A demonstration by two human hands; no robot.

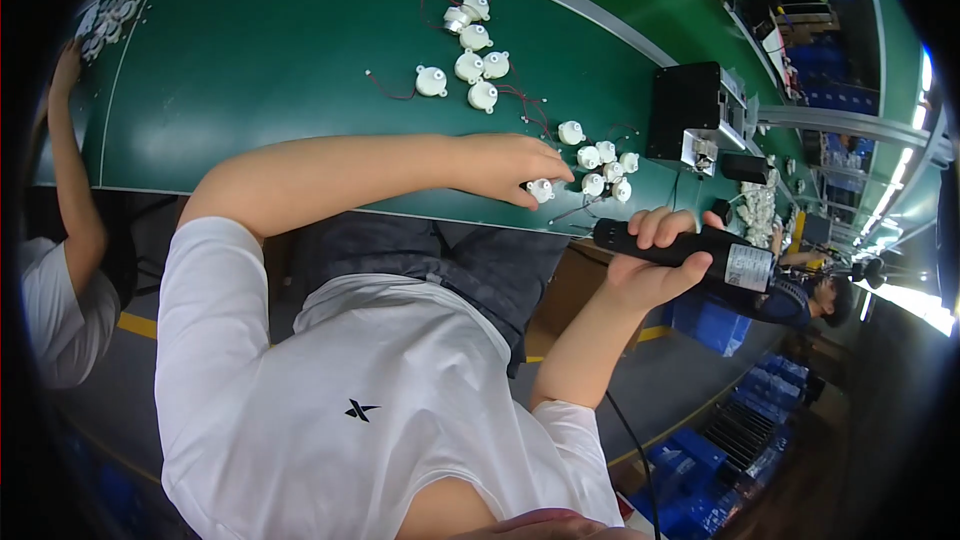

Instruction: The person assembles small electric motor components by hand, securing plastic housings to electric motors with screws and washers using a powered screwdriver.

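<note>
1. A pale rectangular label [748,267] wrapped the black electric screwdriver [680,250] near its far end.
2. The right hand [655,260] had its grip closed around that screwdriver, held level just off the green tabletop [260,70] edge.
3. The left hand [510,168] lay palm-down, fingertips apparently pinching a small white motor [540,190] beside a cluster of others.

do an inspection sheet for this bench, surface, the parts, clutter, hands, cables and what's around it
Surface: green bench, pale edge strip.
Job's things: small white round motors, a cluster by the left hand, another group farther off; black electric screwdriver.
Clutter: black box fixture on the bench.
Hands: left hand on a white motor; right hand gripping the screwdriver.
Cables: thin red-black motor leads; black cord hanging below the forearm.
Surroundings: another person's arm at the far left; blue crates on the floor.
</note>
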